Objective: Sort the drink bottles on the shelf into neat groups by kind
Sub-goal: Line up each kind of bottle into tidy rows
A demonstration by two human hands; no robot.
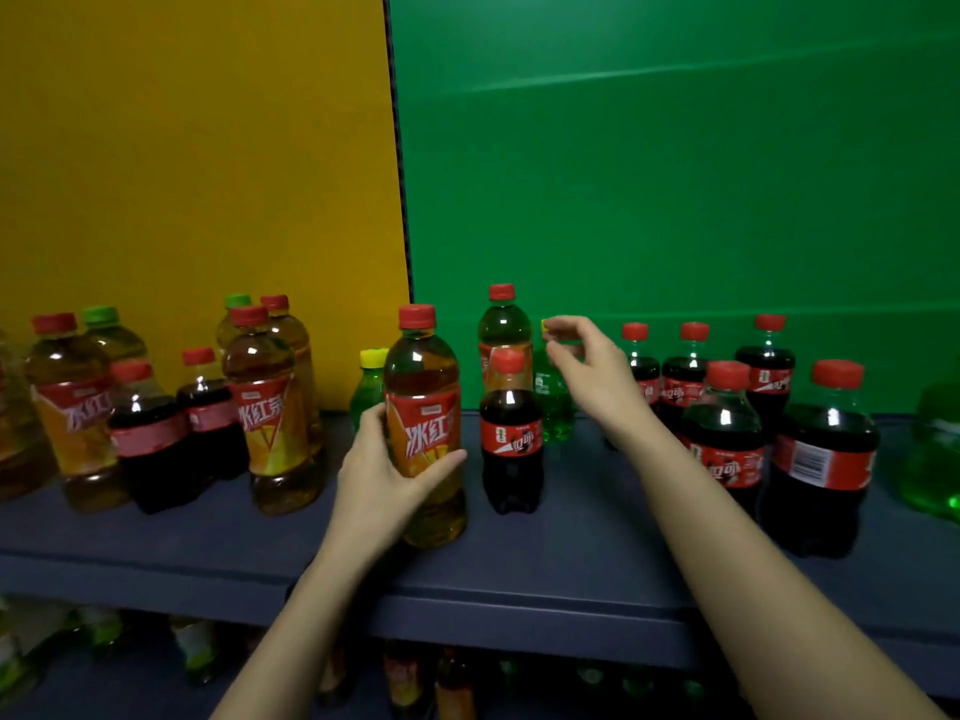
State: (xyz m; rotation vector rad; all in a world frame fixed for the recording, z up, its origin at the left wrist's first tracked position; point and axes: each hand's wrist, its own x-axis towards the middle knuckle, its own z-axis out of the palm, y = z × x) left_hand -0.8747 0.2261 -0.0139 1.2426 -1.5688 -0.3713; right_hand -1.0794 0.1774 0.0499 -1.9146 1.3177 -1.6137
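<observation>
Left of the held iced tea bottle (pixel 423 407), mixed tea and cola bottles (pixel 150 439) stand on the dark shelf (pixel 249 548). The left hand (pixel 382 470) wraps around that tea bottle's label. Just right of it stands a small cola bottle (pixel 511 433). Further right, the right hand (pixel 592 376) curves narrowly round the yellow cap of a green soda bottle (pixel 555 413), though I cannot tell if it touches. Beyond stands a cola group (pixel 724 439).

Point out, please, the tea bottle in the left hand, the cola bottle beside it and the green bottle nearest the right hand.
Tea bottle (pixel 423 439): head view, orange label.
Cola bottle (pixel 511 439): head view, red label.
Green bottle (pixel 557 426): head view, lower body.
</observation>
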